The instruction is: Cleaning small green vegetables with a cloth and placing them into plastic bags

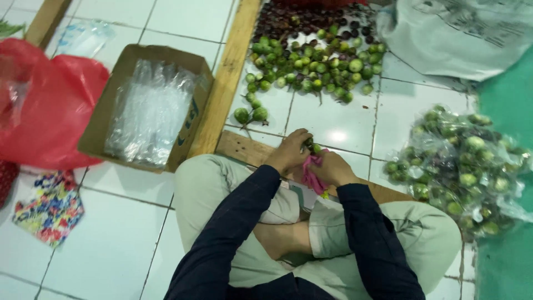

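Note:
I sit cross-legged on a white tiled floor. My left hand (290, 151) is closed around a small green round fruit (315, 148), held just above my knees. My right hand (331, 168) grips a pink cloth (311, 175) pressed against that fruit. Both hands touch each other over my lap. Ahead of me lies a loose heap of small green fruits (311, 64) mixed with dark purple ones (302, 22) on the tiles. Two green fruits (250, 115) lie apart, closer to me.
A cardboard box (102, 116) of clear plastic bags stands at the left. A red plastic bag (50, 105) lies beyond it, and a flowered cloth (51, 208) below. A wooden plank (230, 72) runs between box and heap. Clear bags filled with green fruits (463, 166) pile up at the right; a white sack (455, 36) lies at the top right.

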